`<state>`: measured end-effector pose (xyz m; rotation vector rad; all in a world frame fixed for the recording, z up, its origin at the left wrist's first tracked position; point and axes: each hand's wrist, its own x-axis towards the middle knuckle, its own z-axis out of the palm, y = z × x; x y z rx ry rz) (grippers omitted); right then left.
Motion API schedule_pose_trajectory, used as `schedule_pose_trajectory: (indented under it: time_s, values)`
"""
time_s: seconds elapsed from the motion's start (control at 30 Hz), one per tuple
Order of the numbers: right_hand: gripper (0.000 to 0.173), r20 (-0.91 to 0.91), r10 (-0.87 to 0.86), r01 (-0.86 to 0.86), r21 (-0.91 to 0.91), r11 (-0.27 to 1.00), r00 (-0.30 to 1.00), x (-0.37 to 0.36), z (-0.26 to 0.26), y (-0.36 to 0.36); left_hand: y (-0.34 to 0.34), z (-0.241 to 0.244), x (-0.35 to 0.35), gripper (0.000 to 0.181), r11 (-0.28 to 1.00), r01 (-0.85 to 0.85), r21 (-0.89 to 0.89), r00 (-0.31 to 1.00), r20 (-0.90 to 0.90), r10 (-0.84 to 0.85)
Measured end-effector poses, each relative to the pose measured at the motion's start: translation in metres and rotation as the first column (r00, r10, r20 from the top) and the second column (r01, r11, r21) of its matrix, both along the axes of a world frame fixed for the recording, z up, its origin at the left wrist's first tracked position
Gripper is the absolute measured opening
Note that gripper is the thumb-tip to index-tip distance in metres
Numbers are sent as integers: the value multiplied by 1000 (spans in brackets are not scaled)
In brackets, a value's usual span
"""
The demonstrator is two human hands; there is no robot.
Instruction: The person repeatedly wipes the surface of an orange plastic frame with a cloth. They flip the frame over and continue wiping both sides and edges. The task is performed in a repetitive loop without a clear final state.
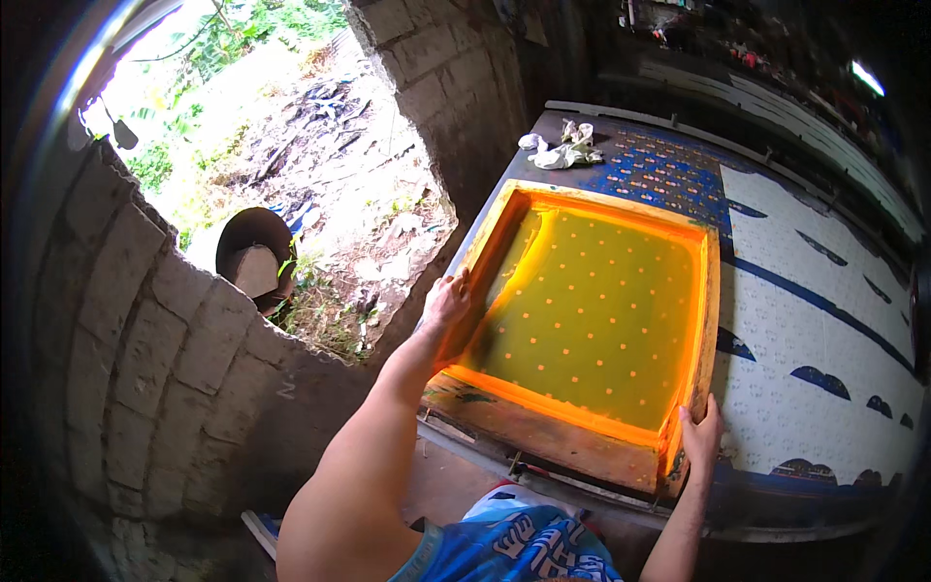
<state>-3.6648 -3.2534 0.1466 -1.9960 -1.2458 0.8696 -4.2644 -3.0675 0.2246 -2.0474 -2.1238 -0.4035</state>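
A wooden-framed printing screen (712, 291) lies on the long printing table (582, 109) before me, its inner edges smeared with orange ink. The olive-yellow mesh (604, 291) carries rows of small pale dots. Along its left side runs a thick streak of yellow-orange ink (529, 262). My left hand (446, 300) is closed over the frame's left side, about halfway along. Near the front right corner, my right hand (702, 433) grips the frame's right side, thumb on the near face. The surface under the screen is hidden.
Crumpled white rags (564, 151) lie at the table's far left, beside a blue patterned area (662, 174). White printed sheeting (814, 342) with dark blue shapes covers the right. A metal rail (654, 118) edges the far side. At left, a concrete block wall (124, 349) has a broken opening.
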Motion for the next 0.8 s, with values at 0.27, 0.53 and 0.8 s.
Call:
schedule_pose_trajectory:
  time_s: [0.27,0.53,0.8]
  values:
    - [88,-58,-4,-1,-84,997,998,-1,5,27,0,13,0,39,998,53,16,997,49,-54]
    - [86,-5,1,-1,32,999,1000,1,-17,30,2,13,1,49,999,37,-24,998,45,-36]
    - [69,-49,32,-17,284,959,998,19,-27,29,11,31,34,38,990,-16,-144,987,153,38]
